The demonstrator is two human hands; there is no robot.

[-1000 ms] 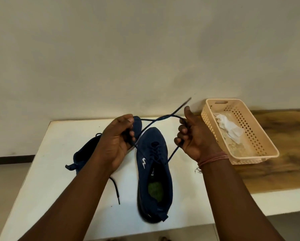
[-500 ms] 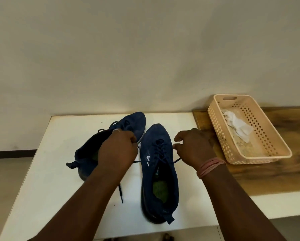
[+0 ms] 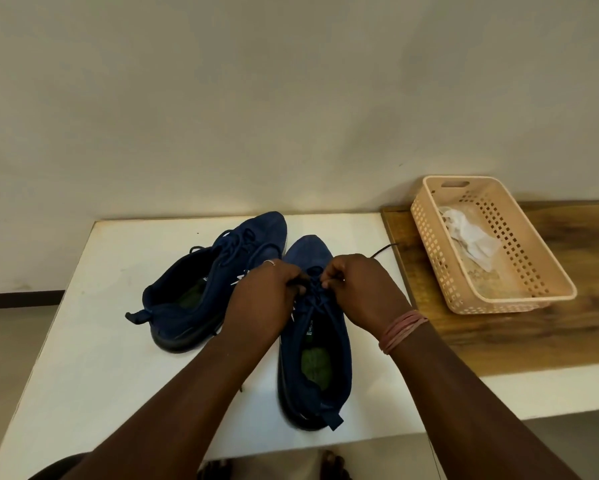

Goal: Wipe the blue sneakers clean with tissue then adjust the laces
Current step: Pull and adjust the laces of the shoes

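White table (image 3: pixel 93 341): tissue (image 3: pixel 471 237) binned at 2 o'clock; my left hand (image 3: pixel 267 289), right hand (image 3: pixel 360 285) pinching right sneaker (image 3: pixel 313 348) laces (image 3: pixel 313 292), tying unfinished

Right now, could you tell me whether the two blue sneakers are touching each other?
Cannot tell. In the head view the left sneaker and right sneaker lie close, but the left hand and forearm cover the space between them.

Bare forearms; pink thread band (image 3: pixel 402 330) right wrist; ring (image 3: pixel 269 262) left
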